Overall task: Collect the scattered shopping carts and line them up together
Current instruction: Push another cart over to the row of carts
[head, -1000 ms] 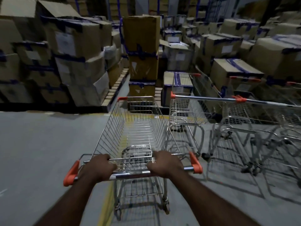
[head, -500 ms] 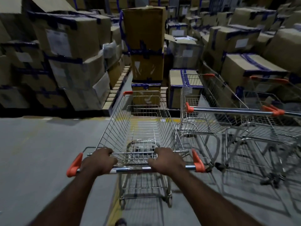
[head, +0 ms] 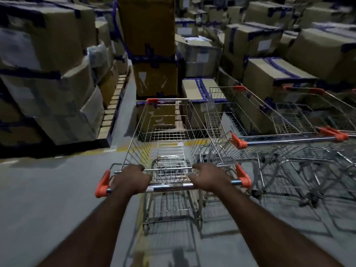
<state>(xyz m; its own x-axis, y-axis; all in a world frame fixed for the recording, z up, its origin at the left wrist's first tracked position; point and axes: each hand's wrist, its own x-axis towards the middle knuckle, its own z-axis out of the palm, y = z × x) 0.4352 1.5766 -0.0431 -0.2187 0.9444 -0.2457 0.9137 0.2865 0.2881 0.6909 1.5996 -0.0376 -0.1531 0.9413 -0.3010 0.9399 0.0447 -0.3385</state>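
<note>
Two bare forearms reach up from the bottom edge, from about 7 and 5 o'clock, toward the centre. The left hand [head: 132, 180] and the right hand [head: 209, 179] are both curled over the chrome push bar with orange plastic end caps [head: 171, 186], knuckles up, fingers wrapped forward over the bar and the wire rail just beyond it; each grip is fully closed around the bar. The wrists are straight and the arms nearly extended.

That bar belongs to the silver wire shopping cart [head: 169, 135], which stands at the centre on the grey concrete floor [head: 48, 199], its empty basket pointing to 12 o'clock, over a faint yellow painted floor line [head: 146, 149].

Just beside it, at 3 o'clock, stands a row of parked silver wire carts with orange handle caps [head: 279, 139], their baskets side by side with the held one and nearly touching it; whether they touch cannot be told.

Beyond, from 9 through 12 to 2 o'clock, stacks of brown cardboard boxes sealed with dark blue tape [head: 48, 45] fill the background, some on a wooden pallet [head: 113, 110] at 10 o'clock. A tall darker brown carton stack [head: 152, 47] stands straight ahead at 12 o'clock. Several boxes carry white paper labels [head: 264, 45], but the print is too blurred to read, and no brand is legible anywhere.
</note>
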